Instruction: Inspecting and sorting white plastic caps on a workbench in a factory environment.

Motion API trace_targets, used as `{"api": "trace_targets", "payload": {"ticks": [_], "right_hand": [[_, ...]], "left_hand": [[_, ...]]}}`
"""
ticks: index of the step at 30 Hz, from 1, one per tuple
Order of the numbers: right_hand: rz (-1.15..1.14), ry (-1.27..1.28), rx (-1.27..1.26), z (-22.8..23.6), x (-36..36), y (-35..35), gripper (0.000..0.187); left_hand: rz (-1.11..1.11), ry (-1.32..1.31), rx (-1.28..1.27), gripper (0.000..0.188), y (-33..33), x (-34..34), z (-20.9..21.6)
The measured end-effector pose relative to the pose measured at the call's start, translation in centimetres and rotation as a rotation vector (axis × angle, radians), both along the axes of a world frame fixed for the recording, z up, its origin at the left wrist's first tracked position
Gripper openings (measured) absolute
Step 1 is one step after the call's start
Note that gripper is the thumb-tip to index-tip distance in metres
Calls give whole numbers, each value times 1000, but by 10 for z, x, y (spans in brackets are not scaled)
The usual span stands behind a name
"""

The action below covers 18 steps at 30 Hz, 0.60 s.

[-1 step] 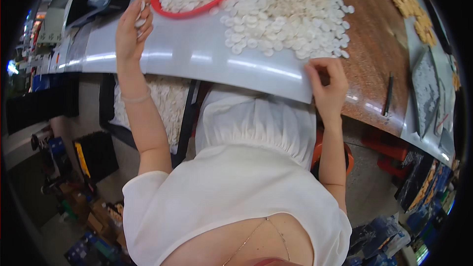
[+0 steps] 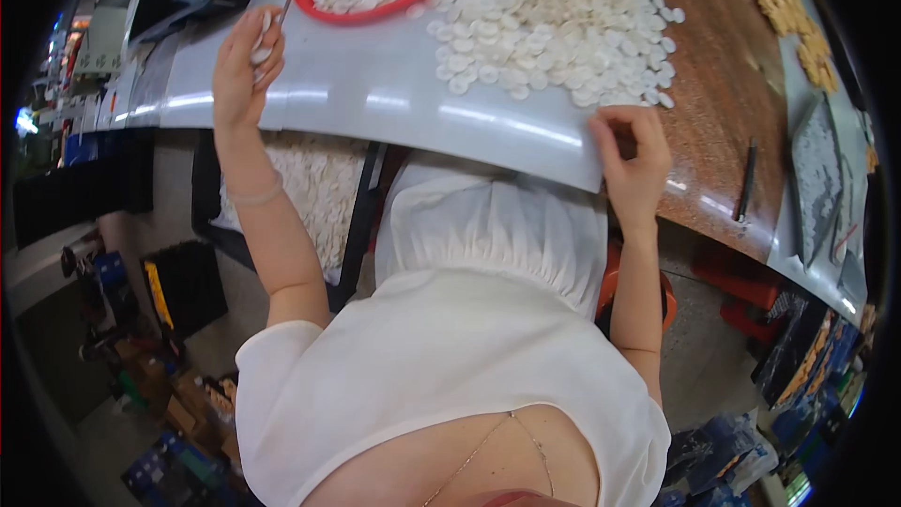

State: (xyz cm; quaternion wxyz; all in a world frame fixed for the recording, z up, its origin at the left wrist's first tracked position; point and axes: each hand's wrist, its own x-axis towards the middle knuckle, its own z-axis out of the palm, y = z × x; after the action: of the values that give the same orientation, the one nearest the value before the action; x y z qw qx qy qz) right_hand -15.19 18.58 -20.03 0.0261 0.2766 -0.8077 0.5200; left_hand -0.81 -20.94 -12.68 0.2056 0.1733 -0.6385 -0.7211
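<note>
My left hand is raised above the metal tabletop, just left of a red round tray filled with white discs. Its fingers are curled around a few small white discs, and a thin dark edge shows at the fingertips. My right hand rests at the front edge of the table, thumb and fingers bent toward each other. Whether anything is pinched there is hidden. Just beyond it spreads a large loose heap of flat white discs.
A brown speckled board lies to the right, with a black pen, tan pieces and a grey tray. Below the table on the left stands a black bin of white pieces. A black crate holds clear plastic.
My left hand has shifted slightly down and left, and a thin dark edge now shows at its fingertips. The right hand keeps its pose; the whole view has shifted a little.
</note>
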Motion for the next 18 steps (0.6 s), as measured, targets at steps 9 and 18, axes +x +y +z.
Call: {"api": "trace_targets", "payload": {"ticks": [9,18], "right_hand": [[76,72,16,3,0,-13,13],[274,-501,-339,18,25,-38,21]], "left_hand": [[33,-735,-1264,33,-6,160,-20],[-280,-2,-546,38,146,7,-18]]}}
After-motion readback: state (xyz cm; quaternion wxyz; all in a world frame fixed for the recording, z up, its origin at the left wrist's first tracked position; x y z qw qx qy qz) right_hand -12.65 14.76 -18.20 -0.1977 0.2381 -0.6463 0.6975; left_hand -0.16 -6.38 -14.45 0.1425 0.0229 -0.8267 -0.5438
